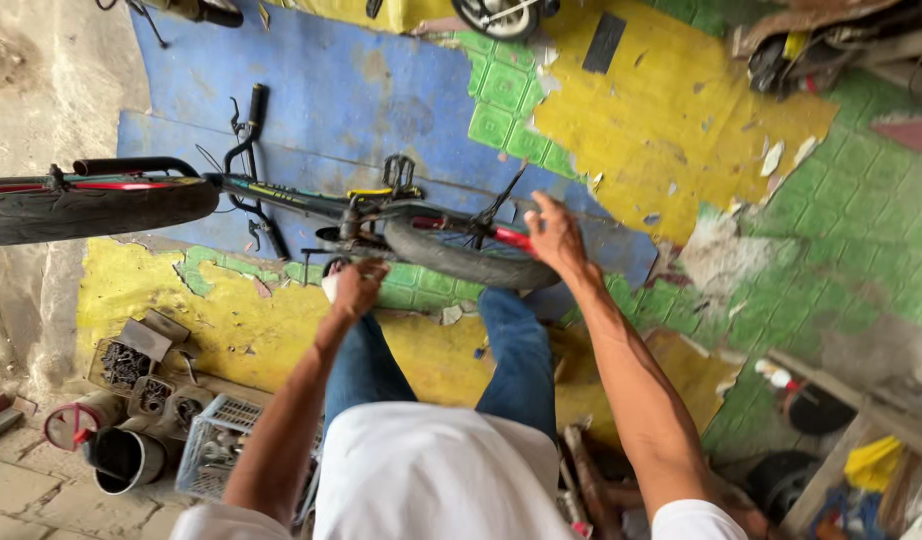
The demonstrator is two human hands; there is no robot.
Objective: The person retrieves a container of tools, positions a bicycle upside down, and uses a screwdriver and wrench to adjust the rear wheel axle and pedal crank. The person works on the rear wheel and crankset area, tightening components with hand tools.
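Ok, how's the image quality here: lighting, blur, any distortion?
Head view: soft, even daylight, no glare and only faint shadows. Wide-angle distortion bows the front tyre at the left edge. The bike frame and floor mats look sharp; the right hand and left hand are slightly soft.

The bicycle's front tyre (81,208) runs off the left edge (saddle hidden); crate (216,450) contents too small to tell.
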